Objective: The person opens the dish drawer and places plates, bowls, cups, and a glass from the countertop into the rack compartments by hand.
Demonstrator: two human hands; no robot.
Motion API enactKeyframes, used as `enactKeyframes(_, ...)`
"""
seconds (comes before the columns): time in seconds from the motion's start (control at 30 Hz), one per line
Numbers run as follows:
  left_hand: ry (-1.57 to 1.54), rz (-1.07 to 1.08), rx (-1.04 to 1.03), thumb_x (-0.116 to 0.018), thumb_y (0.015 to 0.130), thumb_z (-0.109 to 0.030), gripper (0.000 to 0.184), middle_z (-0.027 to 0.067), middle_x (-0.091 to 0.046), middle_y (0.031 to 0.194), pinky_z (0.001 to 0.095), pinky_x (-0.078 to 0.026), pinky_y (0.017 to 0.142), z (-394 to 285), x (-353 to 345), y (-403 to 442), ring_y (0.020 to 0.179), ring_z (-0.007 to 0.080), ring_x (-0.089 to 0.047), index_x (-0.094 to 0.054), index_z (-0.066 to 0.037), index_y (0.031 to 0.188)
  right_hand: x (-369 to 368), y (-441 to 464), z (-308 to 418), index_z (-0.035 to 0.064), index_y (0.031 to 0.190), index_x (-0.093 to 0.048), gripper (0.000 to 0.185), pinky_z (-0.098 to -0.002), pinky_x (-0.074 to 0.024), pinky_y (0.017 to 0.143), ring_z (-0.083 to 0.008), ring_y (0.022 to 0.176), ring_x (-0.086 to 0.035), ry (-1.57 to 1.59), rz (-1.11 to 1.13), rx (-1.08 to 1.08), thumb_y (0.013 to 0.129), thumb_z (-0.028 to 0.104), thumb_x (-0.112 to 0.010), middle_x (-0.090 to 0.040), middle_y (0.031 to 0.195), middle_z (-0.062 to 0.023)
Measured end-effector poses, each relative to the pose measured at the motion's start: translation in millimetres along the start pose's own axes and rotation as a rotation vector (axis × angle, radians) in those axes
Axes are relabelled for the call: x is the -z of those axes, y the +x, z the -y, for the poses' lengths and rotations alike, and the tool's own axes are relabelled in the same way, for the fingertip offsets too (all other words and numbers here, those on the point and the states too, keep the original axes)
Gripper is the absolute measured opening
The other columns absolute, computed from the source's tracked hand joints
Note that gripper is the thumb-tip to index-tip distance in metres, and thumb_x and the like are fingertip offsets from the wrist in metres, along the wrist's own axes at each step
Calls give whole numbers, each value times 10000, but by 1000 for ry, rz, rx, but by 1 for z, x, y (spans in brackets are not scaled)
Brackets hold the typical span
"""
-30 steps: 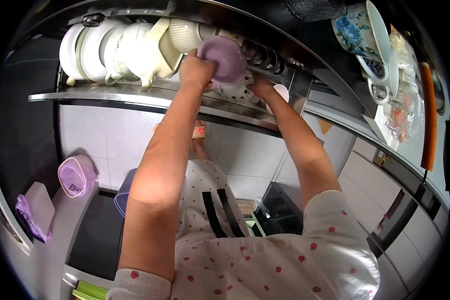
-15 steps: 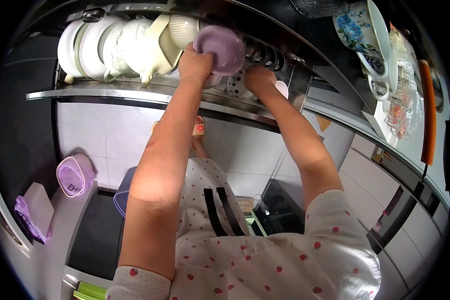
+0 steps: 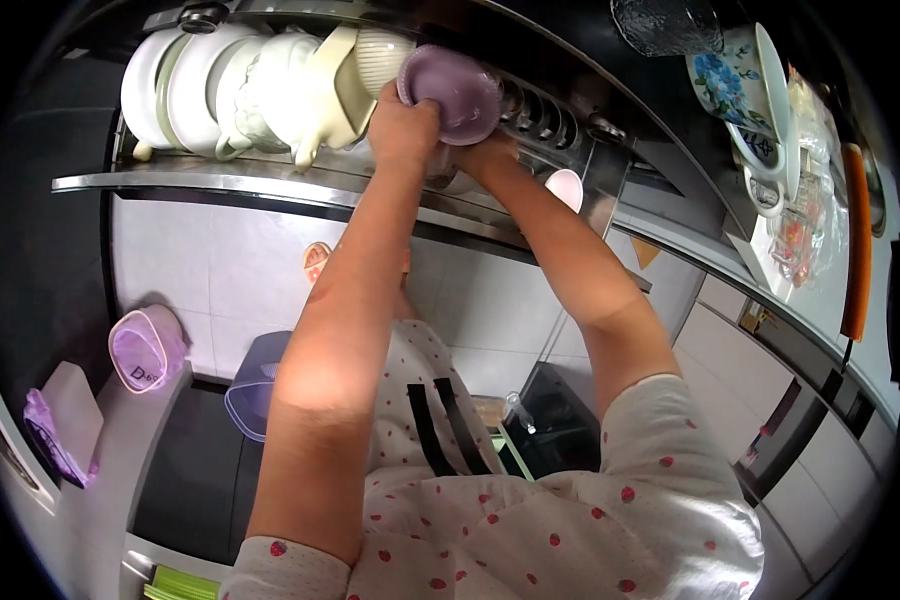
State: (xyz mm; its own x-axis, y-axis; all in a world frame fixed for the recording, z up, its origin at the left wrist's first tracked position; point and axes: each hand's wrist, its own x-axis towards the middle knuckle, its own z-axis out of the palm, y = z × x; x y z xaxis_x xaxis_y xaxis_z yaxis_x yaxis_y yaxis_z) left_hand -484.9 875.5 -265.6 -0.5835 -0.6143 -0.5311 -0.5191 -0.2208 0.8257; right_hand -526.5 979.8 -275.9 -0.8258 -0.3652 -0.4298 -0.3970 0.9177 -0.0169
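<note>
Two hands of yours reach into the open drawer (image 3: pixel 210 184). Your left hand (image 3: pixel 405 128) holds the purple bowl (image 3: pixel 457 98) by its near left edge, closed on the rim with the thumb over the inside. The bowl is raised above the drawer and tilted, so that its hollow faces you. Your right hand (image 3: pixel 488 156) is just below the bowl in your view, its fingers mostly hidden behind the bowl and your left hand; you cannot tell whether they are spread, closed or gripping something.

To the left of the bowl, white plates (image 3: pixel 192 98) stand on edge in a row, then cream dishes (image 3: pixel 288 95) and a ribbed bowl (image 3: pixel 383 60), close beside the purple one. To its right runs a row of dark rings (image 3: pixel 545 115), with a pink cup (image 3: pixel 565 189) just beside your right wrist.

At the upper right are a flowered cup (image 3: pixel 732 80) and a clear glass (image 3: pixel 667 22), with an orange handle (image 3: pixel 856 245) farther right. Down at the left are a lined bin (image 3: pixel 148 350) and a blue tub (image 3: pixel 253 392). One slipper (image 3: pixel 316 261) shows below the drawer, left of your left forearm.
</note>
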Motion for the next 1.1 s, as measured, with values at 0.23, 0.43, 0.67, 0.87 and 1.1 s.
enactKeyframes(0.23, -16, -11, 32, -538, 681, -150, 350, 175, -616, 855, 338, -505, 648, -5, 2, -3, 706, 283, -622, -548, -40, 1013, 19, 5, -38, 76, 1216, -427, 456, -302, -494, 672, -201, 742, -621, 412, 614, -145, 806, 274, -445, -620, 885, -136)
enactKeyframes(0.43, 3, 132, 100, -538, 687, -121, 336, 159, -615, 813, 315, -509, 465, -13, 2, -11, 577, 233, -620, -544, -26, 1009, 9, -22, -103, 108, 1267, -367, 435, -342, -467, 729, -213, 872, -590, 1486, 526, -276, 866, 270, -419, -583, 1017, -121)
enactKeyframes(0.67, -167, 440, 250, -523, 732, -61, 339, 142, -606, 857, 304, -524, 446, -25, -17, -34, 632, 225, -622, -519, -17, 1068, 38, -44, -102, 69, 1235, -375, 504, -435, -415, 868, -251, 1057, -501, 1906, 535, -144, 858, 390, -471, -509, 1158, -103)
enactKeyframes(0.87, 559, 580, 12, -557, 752, -123, 542, 196, -597, 904, 358, -521, 585, 2, -53, -28, 821, 249, -610, -355, 36, 1229, 34, -55, -133, 52, 1225, -392, 547, -380, -497, 743, -247, 994, -543, 1688, 426, -273, 811, 374, -548, -524, 1140, -102)
enactKeyframes(1.1, 1266, 829, -479, -455, 743, -95, 338, 134, -585, 1039, 365, -440, 819, 27, -72, -31, 978, 305, -548, -598, -174, 1039, 31, -50, -140, 75, 1189, -460, 706, -323, -480, 715, -257, 915, -561, 886, 177, -325, 689, 561, -568, -549, 1086, -133)
